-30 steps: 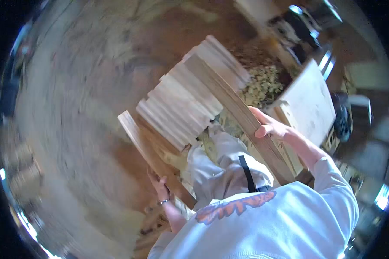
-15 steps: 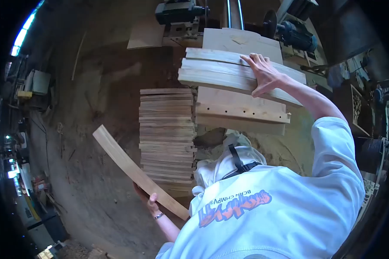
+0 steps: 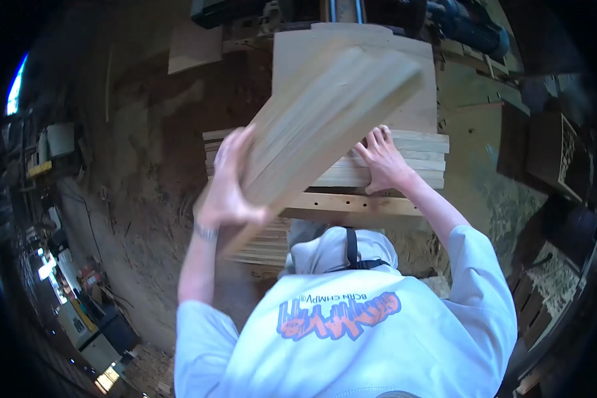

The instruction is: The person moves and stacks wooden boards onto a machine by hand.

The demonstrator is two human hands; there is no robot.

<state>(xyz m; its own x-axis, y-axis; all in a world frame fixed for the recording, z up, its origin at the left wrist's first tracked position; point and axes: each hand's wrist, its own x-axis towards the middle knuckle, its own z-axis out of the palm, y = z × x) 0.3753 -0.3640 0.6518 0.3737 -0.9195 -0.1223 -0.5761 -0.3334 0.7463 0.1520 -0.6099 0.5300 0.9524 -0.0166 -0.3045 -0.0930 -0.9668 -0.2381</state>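
My left hand is closed around the edge of a pale wooden board, which is raised at a slant toward the far right and blurred by motion. Behind and below it, a row of wooden boards lies side by side. My right hand grips across that row, thumb at the near side and fingers over the boards toward the far side. The raised board hides the row's middle. Just nearer to me is a wooden piece with several dark holes.
A pale flat panel lies beyond the boards, below two metal rails. A stack of wooden strips sits at near left, partly covered by my left arm. A motor stands at far right; a box of wood scraps is at the right.
My left hand has come up from the lower left with the board and swung it over the row. The row now appears lower and further left, my right hand still on it; the view has shifted.
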